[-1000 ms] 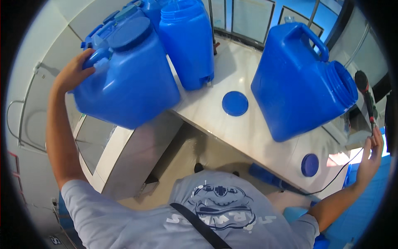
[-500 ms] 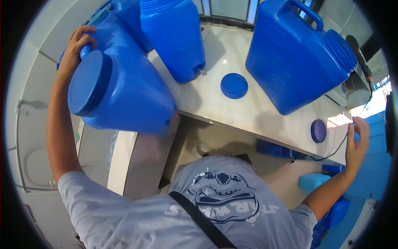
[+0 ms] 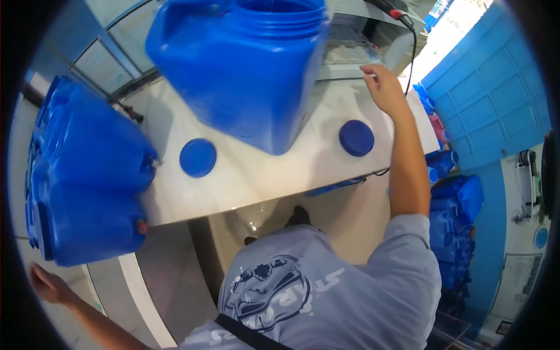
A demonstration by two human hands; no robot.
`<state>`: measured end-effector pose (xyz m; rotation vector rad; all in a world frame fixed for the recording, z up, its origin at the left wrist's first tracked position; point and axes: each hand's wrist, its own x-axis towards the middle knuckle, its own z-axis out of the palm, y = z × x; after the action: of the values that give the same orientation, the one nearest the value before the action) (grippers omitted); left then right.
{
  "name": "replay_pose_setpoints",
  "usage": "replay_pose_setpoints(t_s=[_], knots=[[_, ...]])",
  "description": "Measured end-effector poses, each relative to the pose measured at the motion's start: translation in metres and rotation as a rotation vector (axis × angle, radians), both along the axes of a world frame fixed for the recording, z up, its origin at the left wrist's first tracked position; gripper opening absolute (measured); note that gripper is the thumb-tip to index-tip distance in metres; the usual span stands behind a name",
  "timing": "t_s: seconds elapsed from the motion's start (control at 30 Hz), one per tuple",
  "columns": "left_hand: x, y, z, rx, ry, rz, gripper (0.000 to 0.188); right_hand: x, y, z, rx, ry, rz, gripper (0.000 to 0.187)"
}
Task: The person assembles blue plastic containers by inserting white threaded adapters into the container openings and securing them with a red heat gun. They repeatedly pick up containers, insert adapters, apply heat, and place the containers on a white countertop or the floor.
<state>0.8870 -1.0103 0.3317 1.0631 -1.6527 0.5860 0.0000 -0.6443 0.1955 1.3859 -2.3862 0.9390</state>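
My right hand [image 3: 382, 87] is raised over the counter's far right, thumb and fingers apart, holding nothing. Nearest to it are the large blue uncapped jug [image 3: 245, 81], upright with its threaded mouth up, and a dark blue screw cap [image 3: 356, 138] on the counter. My left hand [image 3: 51, 284] is at the lower left, slightly blurred, with empty fingers apart. It is just off a blue capped jug [image 3: 96, 219], which stands at the counter's left end with a small red spigot low on its side. Another blue jug [image 3: 99, 140] stands behind that one.
A lighter blue cap [image 3: 198, 157] lies on the white counter [image 3: 245, 195]. A black cord [image 3: 413, 58] hangs from a dark tool with a red part at the back right. Several blue containers [image 3: 449, 233] are stacked by the blue wall on the right.
My left hand has let go of the capped jug's handle, and that jug now stands on the counter. My right hand has moved up toward the back. The view has turned right.
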Motion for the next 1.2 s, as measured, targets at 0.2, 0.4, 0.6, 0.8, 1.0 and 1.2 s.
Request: replay_pose_setpoints(t_s=[0.2,0.4,0.6,0.8,1.0,1.2], knots=[[-0.196,0.141,-0.143,0.468,-0.559,-0.190,0.022,-0.151,-0.057,-0.055,0.215,-0.056,-0.332,0.026],[-0.276,0.129,-0.182,0.781,-0.983,0.248,0.037,-0.217,-0.114,-0.070,0.591,-0.008,-0.428,0.034],[-0.247,0.127,-0.187,1.020,-0.947,0.575,0.048,-0.221,-0.127,-0.077,0.526,-0.070,-0.558,0.034],[-0.291,0.161,-0.180,1.464,-0.137,-0.283,0.052,-0.100,-0.045,-0.028,-0.381,-0.201,-0.197,0.027],[-0.437,0.242,-0.171,1.639,0.232,-1.175,0.056,0.120,0.030,-0.028,-0.459,-1.333,0.311,0.022],[-0.507,0.260,-0.153,1.731,0.602,-1.388,0.042,0.238,0.030,-0.034,-0.405,-1.422,0.502,0.025]])
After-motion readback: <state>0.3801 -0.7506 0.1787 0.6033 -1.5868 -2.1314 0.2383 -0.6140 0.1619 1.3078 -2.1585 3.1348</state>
